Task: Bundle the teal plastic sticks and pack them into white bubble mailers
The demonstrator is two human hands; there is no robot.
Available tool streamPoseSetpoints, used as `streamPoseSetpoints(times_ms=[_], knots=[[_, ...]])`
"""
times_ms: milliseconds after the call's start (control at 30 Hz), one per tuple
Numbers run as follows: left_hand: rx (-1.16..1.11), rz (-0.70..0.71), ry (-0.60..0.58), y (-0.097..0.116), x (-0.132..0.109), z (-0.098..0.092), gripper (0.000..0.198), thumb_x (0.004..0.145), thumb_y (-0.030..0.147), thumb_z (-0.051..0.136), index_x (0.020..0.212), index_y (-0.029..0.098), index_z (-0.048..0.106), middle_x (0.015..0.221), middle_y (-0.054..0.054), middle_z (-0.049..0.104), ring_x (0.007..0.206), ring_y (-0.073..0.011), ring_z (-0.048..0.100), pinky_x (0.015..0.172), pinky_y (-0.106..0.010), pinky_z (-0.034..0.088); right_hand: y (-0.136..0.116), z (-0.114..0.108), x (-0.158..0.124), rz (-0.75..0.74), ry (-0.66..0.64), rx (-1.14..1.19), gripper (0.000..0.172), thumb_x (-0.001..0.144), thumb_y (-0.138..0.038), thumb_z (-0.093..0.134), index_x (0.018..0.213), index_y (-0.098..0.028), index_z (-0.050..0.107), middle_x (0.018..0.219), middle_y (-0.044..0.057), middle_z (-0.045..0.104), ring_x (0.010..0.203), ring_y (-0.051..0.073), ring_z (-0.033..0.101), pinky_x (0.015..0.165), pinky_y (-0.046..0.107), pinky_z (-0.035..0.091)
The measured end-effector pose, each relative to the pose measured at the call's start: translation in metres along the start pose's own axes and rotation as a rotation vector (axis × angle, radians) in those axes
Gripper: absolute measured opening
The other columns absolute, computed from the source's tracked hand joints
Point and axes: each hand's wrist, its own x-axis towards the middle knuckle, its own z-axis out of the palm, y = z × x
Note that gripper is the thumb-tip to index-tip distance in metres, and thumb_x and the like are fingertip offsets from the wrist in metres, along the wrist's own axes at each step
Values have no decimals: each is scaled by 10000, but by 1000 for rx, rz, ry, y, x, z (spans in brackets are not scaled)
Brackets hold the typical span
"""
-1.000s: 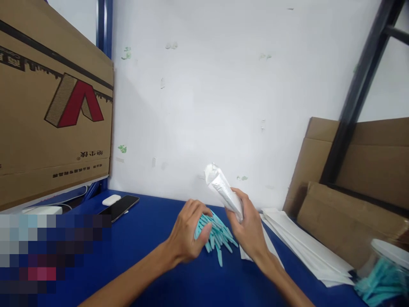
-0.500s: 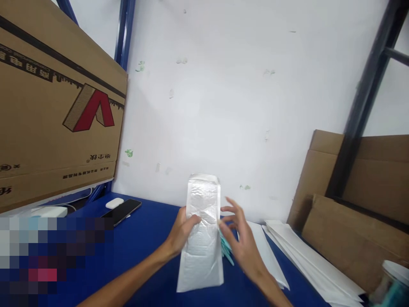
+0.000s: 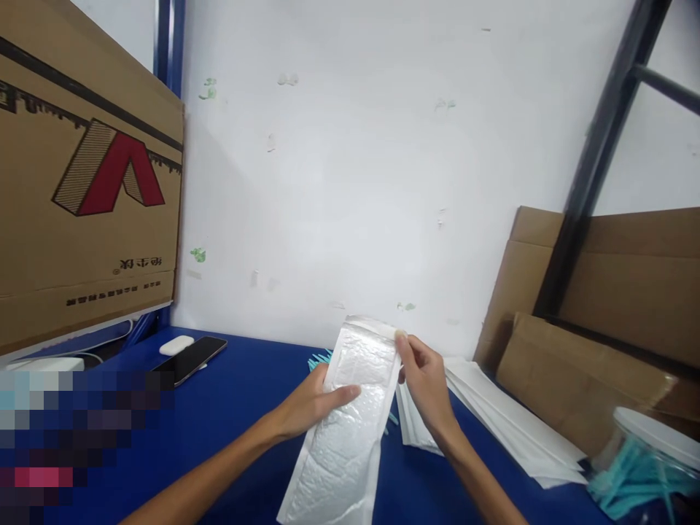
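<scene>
A white bubble mailer is held up at a slant over the blue table, its flap end at the top. My left hand grips its left side, thumb lying across the front; the other fingers are hidden behind. With thumb and fingertips closed, my right hand pinches the mailer's upper right corner by the flap. Partly hidden behind the mailer, thin teal sticks lie on the table. Close to my right wrist is another white mailer, lying flat.
A stack of white mailers and a clear lidded jar of teal sticks lie to the right, before brown cardboard. A phone and small white case rest at left, below a large carton.
My right hand has moved up from the mailer's right edge to its top corner and closed there. The mailer has tilted, its top leaning right. The view has shifted to the right.
</scene>
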Motion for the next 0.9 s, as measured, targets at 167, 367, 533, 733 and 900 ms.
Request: streamPoseSetpoints(times_ms=[167,367,533,733,900], knots=[[5,88,74,-5,4,-4,455,908,439,647,1254,145,616,1166,-118,678,1002,-259,660,884,-361,511,-1,1,-1,-4,-23,-43,452,953,-530,521,649,-203,452,582,-53,362,526,111,416,502,246,344],[44,126,334,-10,13,-12,447,915,463,629,1256,183,552,1105,-107,690,933,-228,673,781,-289,501,1,2,-2,33,-95,51,384,902,-518,613,1135,-214,646,720,-8,603,535,121,462,452,240,400],[11,125,342,-18,13,-16,478,940,440,586,1354,305,389,1010,-29,674,718,-156,643,628,-243,458,2,-3,1,30,-241,47,319,906,-457,627,1090,-207,698,788,16,636,535,104,457,468,240,420],[79,142,444,-21,12,-22,140,936,330,527,1001,215,576,711,45,538,599,-99,461,572,-195,344,1,-9,-2,-37,-413,24,249,914,-277,544,1065,-219,733,1025,54,656,683,139,563,549,257,482],[72,96,509,-23,15,-21,260,877,440,602,959,194,593,684,42,531,569,-103,451,535,-203,330,2,-9,-4,-137,-404,-12,394,838,-118,422,1024,-229,752,958,43,652,713,148,582,570,257,485]])
